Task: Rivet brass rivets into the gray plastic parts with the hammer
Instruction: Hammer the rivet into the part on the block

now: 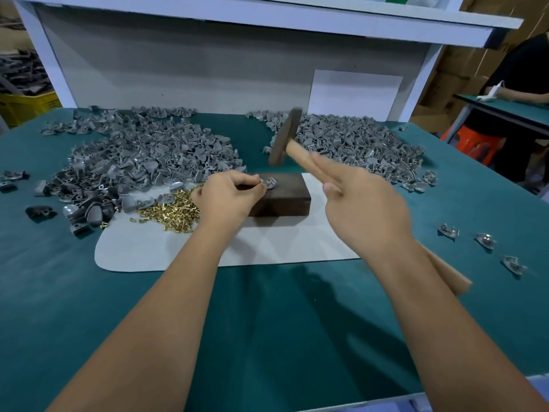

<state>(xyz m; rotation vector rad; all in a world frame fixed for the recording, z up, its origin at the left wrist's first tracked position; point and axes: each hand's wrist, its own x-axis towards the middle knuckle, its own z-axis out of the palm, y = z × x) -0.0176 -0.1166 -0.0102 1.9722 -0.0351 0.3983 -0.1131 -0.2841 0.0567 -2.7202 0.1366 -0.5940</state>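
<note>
My right hand [361, 200] grips the raised hammer [285, 141]; left hand [228, 194] pinches a gray part [269, 183] on the block [282, 197]. Three finished parts [484, 240] at three o'clock, heaps [142, 156] waiting.

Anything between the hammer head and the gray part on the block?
Nothing visible. The hammer in the right hand is raised above the gray plastic part on the dark block, with open air between. The left hand fingertips pinch the part's left edge, close to the strike path.

The hammer [285, 137] and right hand [361, 200] are motion-blurred; the left hand [227, 196] hides part of the gray part [271, 182].
</note>
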